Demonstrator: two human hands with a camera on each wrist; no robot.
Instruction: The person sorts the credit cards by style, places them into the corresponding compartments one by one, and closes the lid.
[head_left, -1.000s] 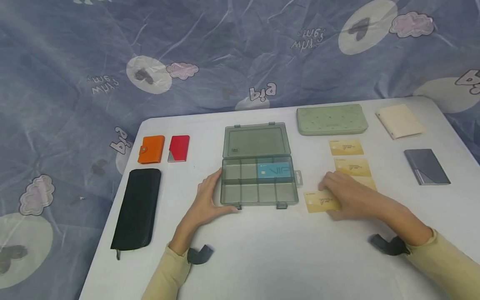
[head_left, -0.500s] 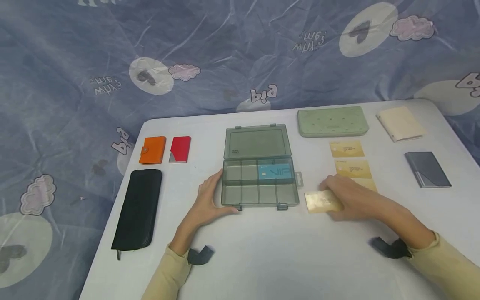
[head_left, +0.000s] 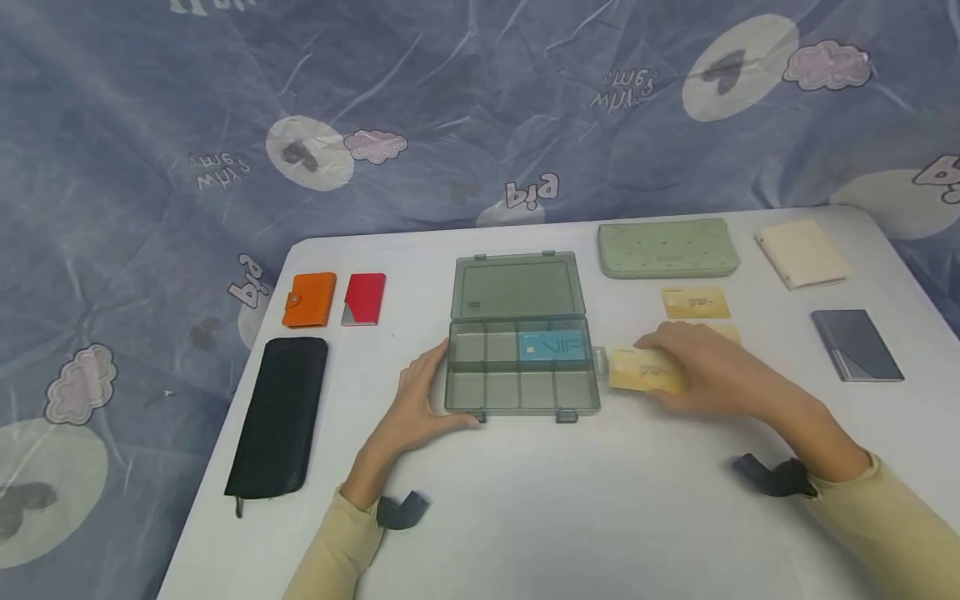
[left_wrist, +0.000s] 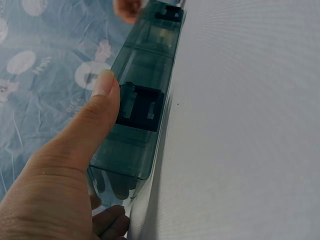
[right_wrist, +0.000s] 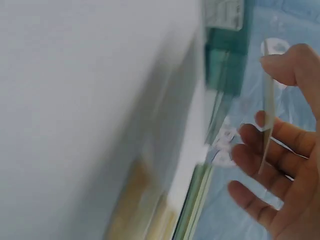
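A green-tinted clear plastic compartment box [head_left: 502, 392] lies with its lid [head_left: 517, 287] flipped back. One back compartment area holds a blue card [head_left: 553, 345] marked VIP. My left hand [head_left: 414, 408] grips the box's near left corner, fingers along the left side; in the left wrist view its thumb [left_wrist: 102, 97] lies beside a front latch [left_wrist: 141, 107]. My right hand [head_left: 708, 371] pinches a gold card [head_left: 636, 369] just right of the box. The right wrist view shows this card [right_wrist: 269, 97] edge-on, raised off the table between thumb and fingers.
Behind the right hand lies a gold card [head_left: 695, 303], with another [head_left: 729, 332] partly hidden. Farther right are a green case [head_left: 667, 248], a cream notebook [head_left: 804, 253] and a grey card holder [head_left: 857, 345]. On the left are orange [head_left: 310, 299] and red [head_left: 364, 298] holders and a black wallet [head_left: 277, 417].
My right hand has lifted the gold card off the table and moved it slightly back, tilting it on the way. My left hand stays at the box corner.
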